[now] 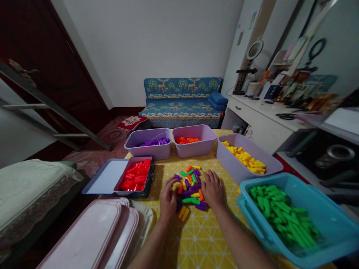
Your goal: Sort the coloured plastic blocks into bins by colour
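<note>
A small heap of mixed plastic pieces (190, 186), purple, green, orange and yellow, lies on the yellow patterned tablecloth (196, 231). My left hand (167, 198) rests at the heap's left edge, fingers curled onto the pieces. At the heap's right edge my right hand (213, 188) lies palm down with its fingers stretched out over the pieces. Neither hand lifts anything that I can see.
Sorted bins ring the heap: red pieces in a dark tin (146, 192), purple (148, 150), orange (193, 149) and yellow (238, 168) in lilac tubs, green in a blue tub (252, 216). Pink lids (92, 235) sit at near left. A sofa (179, 101) stands behind.
</note>
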Demonstrator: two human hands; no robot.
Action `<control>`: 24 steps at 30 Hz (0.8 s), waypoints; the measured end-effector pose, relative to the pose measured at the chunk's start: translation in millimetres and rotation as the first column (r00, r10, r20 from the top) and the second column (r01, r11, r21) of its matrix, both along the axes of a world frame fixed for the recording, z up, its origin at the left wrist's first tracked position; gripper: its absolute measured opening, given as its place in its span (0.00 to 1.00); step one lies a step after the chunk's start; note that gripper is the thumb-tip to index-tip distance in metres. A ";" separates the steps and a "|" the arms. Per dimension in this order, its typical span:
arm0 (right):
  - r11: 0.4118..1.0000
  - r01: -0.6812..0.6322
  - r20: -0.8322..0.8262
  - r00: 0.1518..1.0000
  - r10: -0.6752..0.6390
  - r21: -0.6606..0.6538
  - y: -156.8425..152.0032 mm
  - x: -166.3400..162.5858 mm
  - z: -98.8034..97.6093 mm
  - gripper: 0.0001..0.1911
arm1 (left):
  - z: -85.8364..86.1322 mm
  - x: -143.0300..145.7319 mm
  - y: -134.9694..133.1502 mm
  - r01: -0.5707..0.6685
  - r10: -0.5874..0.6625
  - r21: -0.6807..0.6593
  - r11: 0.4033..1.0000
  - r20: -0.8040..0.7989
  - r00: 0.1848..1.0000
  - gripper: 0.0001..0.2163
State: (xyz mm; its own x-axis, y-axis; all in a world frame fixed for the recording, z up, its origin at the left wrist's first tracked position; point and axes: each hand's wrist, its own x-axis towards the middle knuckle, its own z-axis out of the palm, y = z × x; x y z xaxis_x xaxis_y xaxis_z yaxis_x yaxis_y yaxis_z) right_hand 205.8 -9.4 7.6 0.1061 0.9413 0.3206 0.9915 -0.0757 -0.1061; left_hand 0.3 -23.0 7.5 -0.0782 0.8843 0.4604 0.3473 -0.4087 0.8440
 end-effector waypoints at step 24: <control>1.000 0.005 -0.004 1.000 -0.005 -0.009 1.0 0.2 -0.9 0.23 | -9.7 -15.2 30.2 -0.194 0.188 -0.205 0.959 -0.050 0.981 0.13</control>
State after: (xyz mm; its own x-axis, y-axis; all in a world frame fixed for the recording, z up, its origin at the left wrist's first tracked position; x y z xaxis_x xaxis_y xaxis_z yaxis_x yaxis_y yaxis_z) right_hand 206.0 -8.3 6.6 0.1122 0.9435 0.3118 0.9906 -0.0816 -0.1097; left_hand -14.9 7.2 -2.2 -0.2441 0.9307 0.2725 0.4281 -0.1487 0.8914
